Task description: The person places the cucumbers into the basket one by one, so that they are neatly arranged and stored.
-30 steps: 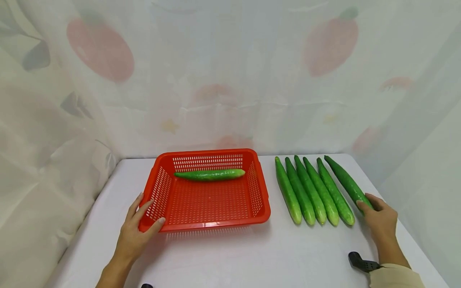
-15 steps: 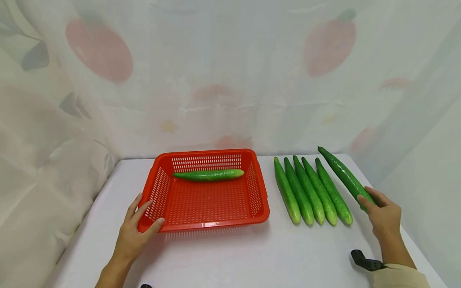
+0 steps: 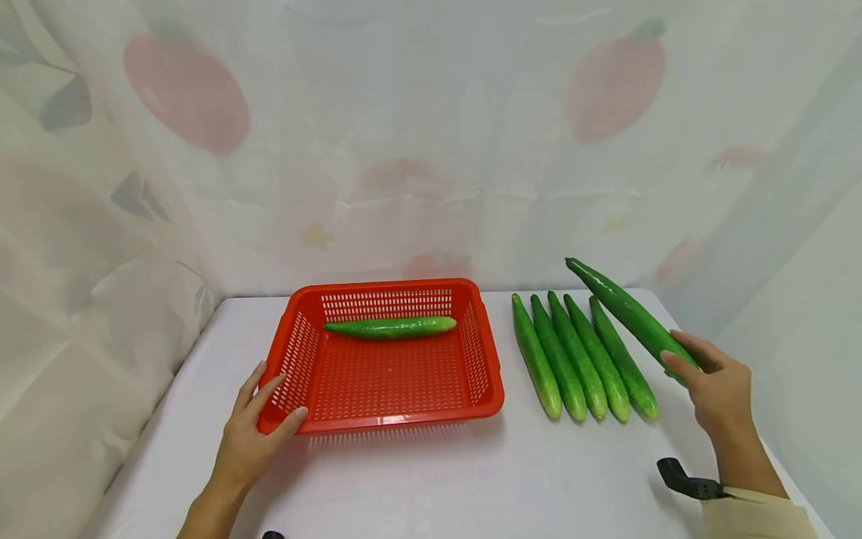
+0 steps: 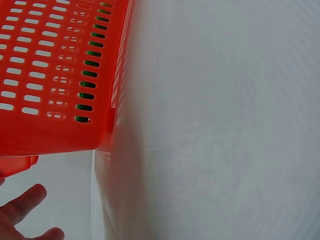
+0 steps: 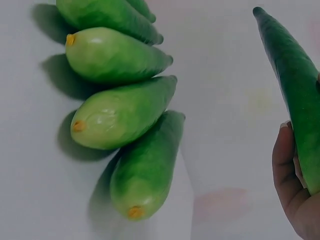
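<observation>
At the right side of the white table (image 3: 471, 479), the right hand (image 3: 717, 382) grips a long green cucumber (image 3: 626, 311) near its thicker end, thumb on one side and fingers on the other; the piece is held above the surface, tilted, narrow dark tip pointing up and away. Just left of it, five cucumbers (image 3: 578, 354) lie side by side, pale ends toward the person. The left hand (image 3: 252, 442), fingers spread, rests at the near left corner of a red perforated basket (image 3: 380, 421). Inside the basket, one cucumber (image 3: 390, 327) lies crosswise along the far wall, pale end to the right.
</observation>
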A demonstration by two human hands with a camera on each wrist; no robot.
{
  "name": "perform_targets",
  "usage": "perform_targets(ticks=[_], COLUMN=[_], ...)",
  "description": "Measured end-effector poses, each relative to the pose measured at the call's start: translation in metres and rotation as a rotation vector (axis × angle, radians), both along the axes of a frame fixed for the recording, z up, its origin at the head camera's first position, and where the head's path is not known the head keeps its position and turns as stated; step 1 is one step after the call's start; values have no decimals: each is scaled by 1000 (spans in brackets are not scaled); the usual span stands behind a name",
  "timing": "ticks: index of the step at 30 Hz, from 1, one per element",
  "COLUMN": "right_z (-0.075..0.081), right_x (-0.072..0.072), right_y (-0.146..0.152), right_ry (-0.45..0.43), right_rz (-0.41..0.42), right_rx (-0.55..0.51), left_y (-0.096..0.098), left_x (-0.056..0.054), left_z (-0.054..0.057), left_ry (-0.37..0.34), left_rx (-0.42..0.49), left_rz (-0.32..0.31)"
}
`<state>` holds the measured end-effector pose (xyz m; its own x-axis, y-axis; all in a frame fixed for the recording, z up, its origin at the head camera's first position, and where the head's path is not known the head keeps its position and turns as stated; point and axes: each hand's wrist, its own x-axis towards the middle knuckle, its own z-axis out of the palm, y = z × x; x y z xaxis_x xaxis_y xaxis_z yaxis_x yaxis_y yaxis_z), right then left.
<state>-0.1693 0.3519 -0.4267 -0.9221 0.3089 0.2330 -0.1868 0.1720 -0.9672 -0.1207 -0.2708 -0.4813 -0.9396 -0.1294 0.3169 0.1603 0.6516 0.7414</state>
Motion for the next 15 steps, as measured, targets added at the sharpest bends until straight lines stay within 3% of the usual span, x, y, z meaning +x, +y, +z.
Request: perform_targets(ticks=[3, 15], right_z=[4, 19], right_x=[0, -7], right_y=[-5, -26], right_ry=[55, 188], right_rz=[58, 196], right_rx=[-34, 17], left_y=[0, 1], left_x=[0, 1], left_z=[0, 1], left_ry=[-6, -5], left_rx=[4, 6], left_rz=[-1, 1])
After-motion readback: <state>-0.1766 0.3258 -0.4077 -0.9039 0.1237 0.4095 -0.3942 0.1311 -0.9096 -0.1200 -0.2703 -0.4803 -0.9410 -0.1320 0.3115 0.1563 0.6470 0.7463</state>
